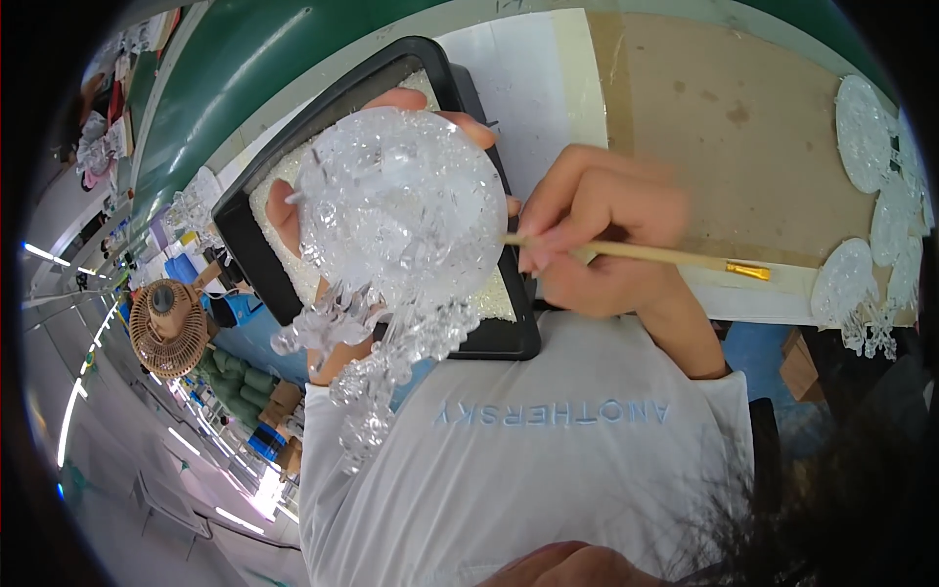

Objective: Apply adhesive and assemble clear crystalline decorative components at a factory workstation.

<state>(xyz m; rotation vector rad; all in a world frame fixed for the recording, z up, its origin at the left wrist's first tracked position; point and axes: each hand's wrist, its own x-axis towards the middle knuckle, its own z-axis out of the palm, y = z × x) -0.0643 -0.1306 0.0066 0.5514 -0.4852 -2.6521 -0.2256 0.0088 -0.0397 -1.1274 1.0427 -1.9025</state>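
My left hand (285, 217) is closed round a clear round ornament (401, 201), gripping it from behind; most of the hand is hidden. Clear bead-like and flower-like pieces (406, 347) hang from the ornament's near edge. Pinched in my right hand (597, 225) is a thin paintbrush (665, 255) with a pale wooden handle and a gold ferrule. The handle's plain end points left, at the ornament's right edge; whether they touch I cannot tell. Below the ornament stands a black tray (529, 328) holding pale, glittery granules (501, 299).
Several similar clear ornaments (843, 279) lie at the right side, on and beside a brown board (719, 117). White sheets (533, 88) lie behind the tray. Another clear piece (199, 201) is left of the tray. A brown fan (168, 326) stands farther left.
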